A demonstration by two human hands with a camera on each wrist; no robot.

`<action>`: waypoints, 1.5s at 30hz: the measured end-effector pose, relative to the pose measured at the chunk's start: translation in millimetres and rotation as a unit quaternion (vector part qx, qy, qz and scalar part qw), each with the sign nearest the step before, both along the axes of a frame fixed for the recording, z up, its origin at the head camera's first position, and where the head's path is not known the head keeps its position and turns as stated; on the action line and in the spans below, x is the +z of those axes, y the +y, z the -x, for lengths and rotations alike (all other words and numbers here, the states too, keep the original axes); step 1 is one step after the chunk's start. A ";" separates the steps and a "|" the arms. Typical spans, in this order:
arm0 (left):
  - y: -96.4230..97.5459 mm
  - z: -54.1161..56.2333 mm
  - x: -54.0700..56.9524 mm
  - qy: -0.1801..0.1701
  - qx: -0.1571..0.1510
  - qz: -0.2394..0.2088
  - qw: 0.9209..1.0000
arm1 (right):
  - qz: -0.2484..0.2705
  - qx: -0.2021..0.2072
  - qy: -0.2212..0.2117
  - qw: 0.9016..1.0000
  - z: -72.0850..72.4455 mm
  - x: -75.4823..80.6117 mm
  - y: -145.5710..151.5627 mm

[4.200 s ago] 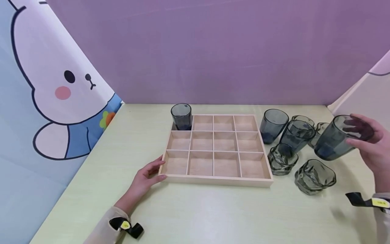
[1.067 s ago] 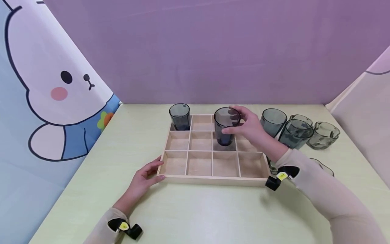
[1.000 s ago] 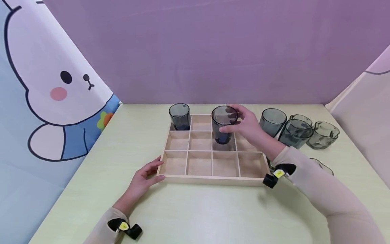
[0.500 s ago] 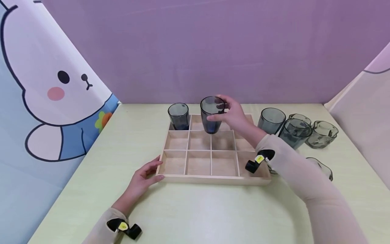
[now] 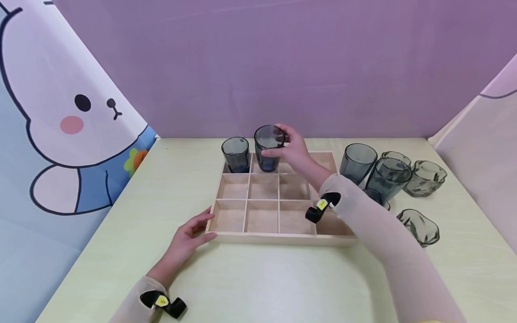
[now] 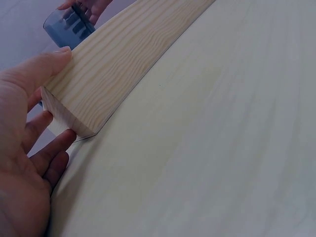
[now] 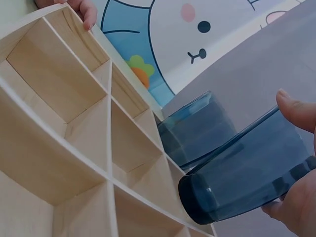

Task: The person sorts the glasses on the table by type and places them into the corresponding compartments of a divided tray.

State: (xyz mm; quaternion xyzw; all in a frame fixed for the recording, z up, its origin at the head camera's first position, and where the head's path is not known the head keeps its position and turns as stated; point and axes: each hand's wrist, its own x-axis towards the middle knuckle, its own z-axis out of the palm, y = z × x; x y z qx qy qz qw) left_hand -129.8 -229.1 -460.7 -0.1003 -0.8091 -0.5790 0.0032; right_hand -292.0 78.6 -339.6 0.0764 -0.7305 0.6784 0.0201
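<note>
My right hand (image 5: pixel 294 150) holds a tall smoky-grey drinking glass (image 5: pixel 267 163) by its side, thumb towards me. The glass is upright over the second compartment from the left in the back row of a wooden divided tray (image 5: pixel 282 239). In the right wrist view the glass base (image 7: pixel 197 200) overlaps the compartment walls. A matching glass (image 5: pixel 236 154) stands in the back left compartment. My left hand (image 5: pixel 190 235) grips the tray's front left corner, its thumb (image 6: pixel 47 64) on the front face and other fingers at the side.
Right of the tray stand two more tall glasses (image 5: pixel 358 163) (image 5: pixel 387 179) and several short wavy glasses (image 5: pixel 426 178) (image 5: pixel 420 229). My right forearm (image 5: pixel 375 224) hides one short glass in part. A purple backdrop (image 5: pixel 242 67) rises behind the table.
My right hand has carried the tall glass from the right side leftwards over the tray to the back row, beside the first glass. My left hand has stayed on the tray's corner.
</note>
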 end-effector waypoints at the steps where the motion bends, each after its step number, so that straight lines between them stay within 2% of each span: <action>1: -0.1 -0.3 0.1 0.000 0.000 -0.001 1.000 | 0.001 -0.002 0.000 1.000 1.2 -1.9 -1.5; 11: -0.3 -0.8 -0.4 0.005 -0.003 -0.004 1.000 | -0.038 -0.020 -0.042 0.998 7.0 -15.9 -8.8; 17: -1.6 -0.9 0.4 0.002 0.004 -0.003 1.000 | -0.067 -0.005 -0.051 0.996 11.8 -21.8 -10.2; 23: -1.8 -0.5 0.4 0.006 -0.001 -0.004 1.000 | -0.055 0.017 -0.046 0.997 15.1 -28.8 -11.0; 30: -1.1 -0.8 -0.2 0.010 -0.002 -0.003 1.000 | -0.091 0.056 -0.041 0.994 23.4 -32.3 -5.9; 33: -0.9 -0.8 -0.4 0.009 -0.003 -0.005 1.000 | -0.086 0.071 -0.043 0.993 24.7 -33.3 -3.2; 45: 0.3 -1.0 0.5 0.013 -0.005 -0.003 1.000 | -0.078 0.080 -0.045 0.993 22.3 -34.6 0.3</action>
